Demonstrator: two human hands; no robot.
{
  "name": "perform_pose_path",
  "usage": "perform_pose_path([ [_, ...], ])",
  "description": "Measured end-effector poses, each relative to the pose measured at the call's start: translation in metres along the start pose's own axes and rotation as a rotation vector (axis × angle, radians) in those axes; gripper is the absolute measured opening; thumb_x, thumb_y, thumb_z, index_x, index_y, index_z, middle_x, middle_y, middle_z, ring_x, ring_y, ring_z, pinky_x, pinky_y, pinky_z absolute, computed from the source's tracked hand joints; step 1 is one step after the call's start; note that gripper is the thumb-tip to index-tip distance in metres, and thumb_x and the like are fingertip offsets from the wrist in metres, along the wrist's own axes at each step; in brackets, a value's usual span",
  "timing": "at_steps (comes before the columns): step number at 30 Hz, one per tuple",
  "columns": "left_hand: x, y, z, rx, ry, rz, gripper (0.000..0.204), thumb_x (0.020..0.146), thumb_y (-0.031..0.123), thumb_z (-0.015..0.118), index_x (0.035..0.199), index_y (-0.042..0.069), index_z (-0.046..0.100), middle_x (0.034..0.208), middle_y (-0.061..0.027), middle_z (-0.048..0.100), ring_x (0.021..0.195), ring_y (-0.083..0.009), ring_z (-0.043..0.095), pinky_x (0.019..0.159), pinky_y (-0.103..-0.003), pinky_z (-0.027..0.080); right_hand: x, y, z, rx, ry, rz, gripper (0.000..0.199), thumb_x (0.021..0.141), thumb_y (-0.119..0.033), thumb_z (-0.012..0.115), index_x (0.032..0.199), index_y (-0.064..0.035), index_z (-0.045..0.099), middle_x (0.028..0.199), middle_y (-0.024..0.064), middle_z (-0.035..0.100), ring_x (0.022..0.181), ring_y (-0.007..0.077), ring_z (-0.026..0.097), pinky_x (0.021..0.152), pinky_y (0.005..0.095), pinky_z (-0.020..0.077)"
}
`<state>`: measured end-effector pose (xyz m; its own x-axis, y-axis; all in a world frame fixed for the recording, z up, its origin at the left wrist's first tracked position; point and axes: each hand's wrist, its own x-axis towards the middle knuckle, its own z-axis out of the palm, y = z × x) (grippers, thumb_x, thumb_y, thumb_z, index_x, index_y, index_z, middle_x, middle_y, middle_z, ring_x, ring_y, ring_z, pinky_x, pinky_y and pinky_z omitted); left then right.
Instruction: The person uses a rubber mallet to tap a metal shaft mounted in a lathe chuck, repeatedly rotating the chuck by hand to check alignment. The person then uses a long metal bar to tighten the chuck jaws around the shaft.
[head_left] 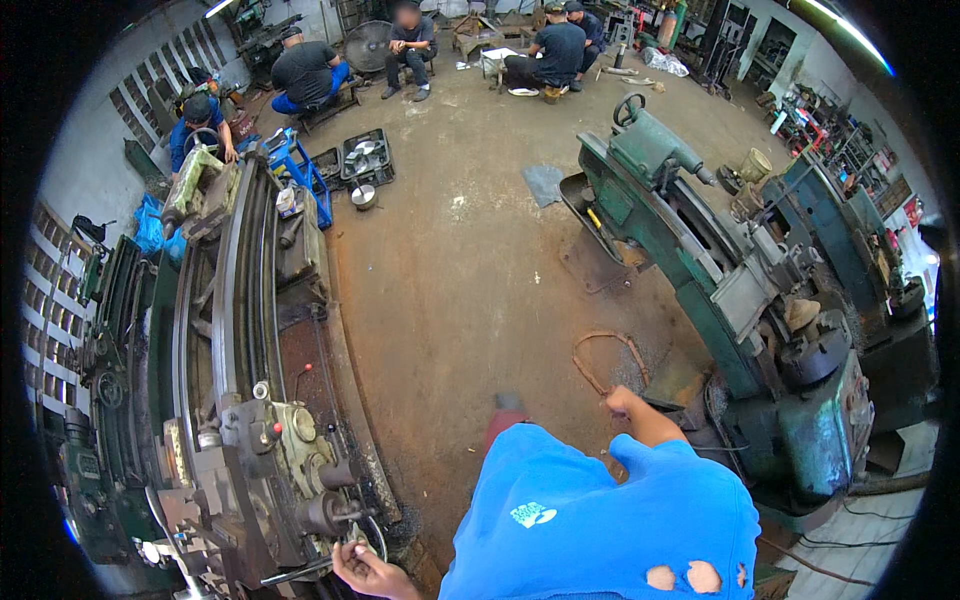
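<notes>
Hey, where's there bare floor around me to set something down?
The stained brown floor is mostly bare between the long grey metal lathe on the left and the green metal lathe on the right. It's crowded at the left hand, beside a straight metal lever, and near the right hand, where a curved brown loop lies.

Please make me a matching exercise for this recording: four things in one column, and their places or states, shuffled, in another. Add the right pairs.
Things:
1. left hand
2. shirt
3. right hand
4. case

Places or states:
A. open on the floor
B. seen closest to the brown loop
C. by the handles of the lathe on the left
D. blue, with holes

Right pairs: 1-C, 2-D, 3-B, 4-A
</notes>
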<state>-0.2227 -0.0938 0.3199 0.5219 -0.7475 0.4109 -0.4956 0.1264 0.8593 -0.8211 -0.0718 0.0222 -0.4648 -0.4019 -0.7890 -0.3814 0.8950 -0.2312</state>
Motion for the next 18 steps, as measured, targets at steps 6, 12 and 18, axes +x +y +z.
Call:
perform_pose_path([
  [6,-0.035,0.022,0.097,0.049,-0.159,-0.032,0.031,0.098,-0.002,0.051,0.129,-0.006,0.052,0.090,-0.0107,0.061,0.078,-0.0181,0.058,0.067,-0.030,0.050,0.140,-0.064,-0.170,-0.192,0.325,-0.160,0.059,0.080,-0.047,0.074,0.111,0.0036,0.072,0.115,0.0285,0.069,0.110,0.0403,0.068,0.093,0.0472,0.0542],
  [12,-0.096,0.009,0.253,0.630,-0.618,-0.064,0.028,0.096,0.007,0.057,0.122,-0.001,0.064,0.095,-0.0178,0.071,0.085,-0.0282,0.070,0.080,-0.039,0.055,0.339,-0.105,-0.294,0.140,0.485,-0.323,0.054,0.086,-0.044,0.071,0.120,-0.0012,0.069,0.109,0.0258,0.072,0.109,0.0436,0.067,0.091,0.0506,0.0540],
  [18,-0.149,-0.006,0.354,0.778,-1.007,-0.345,0.028,0.098,0.033,0.064,0.111,0.010,0.070,0.088,-0.0068,0.069,0.077,-0.0252,0.066,0.068,-0.044,0.054,0.505,-0.146,-0.339,0.114,0.688,-0.076,0.068,0.090,-0.019,0.067,0.148,0.0015,0.039,0.130,0.0333,0.060,0.124,0.0436,0.058,0.106,0.0499,0.0457],
])
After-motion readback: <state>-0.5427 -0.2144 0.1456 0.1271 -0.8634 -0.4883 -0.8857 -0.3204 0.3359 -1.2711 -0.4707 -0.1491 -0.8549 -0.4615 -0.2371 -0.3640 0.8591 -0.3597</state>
